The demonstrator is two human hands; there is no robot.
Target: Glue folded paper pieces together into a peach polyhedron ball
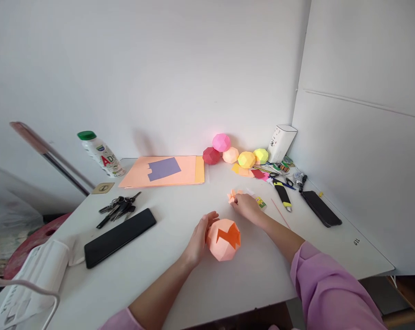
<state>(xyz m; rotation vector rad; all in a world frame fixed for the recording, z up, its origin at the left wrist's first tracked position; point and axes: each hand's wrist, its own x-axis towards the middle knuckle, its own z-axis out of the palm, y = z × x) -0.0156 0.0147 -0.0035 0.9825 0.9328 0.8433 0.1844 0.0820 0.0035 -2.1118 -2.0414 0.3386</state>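
A faceted peach paper ball [220, 252] with a jagged opening, orange inside, stands on the table in front of me. My left hand [201, 236] is curved around its left side, fingers behind it. Farther off, my right hand [246, 205] is closed in a pinch at a small pile of peach paper pieces [232, 196]. Its fingertips grip one of these pieces, though the hand partly covers them. Beside that hand lies a small yellow-green packet [261, 203].
Finished paper balls [246, 160] in several colours line the wall. Right of them lie a utility knife [282, 195], scissors [289, 182] and a black case [320, 208]. Leftward are paper sheets [133, 172], keys [119, 206], a black phone [121, 237] and a bottle [102, 155].
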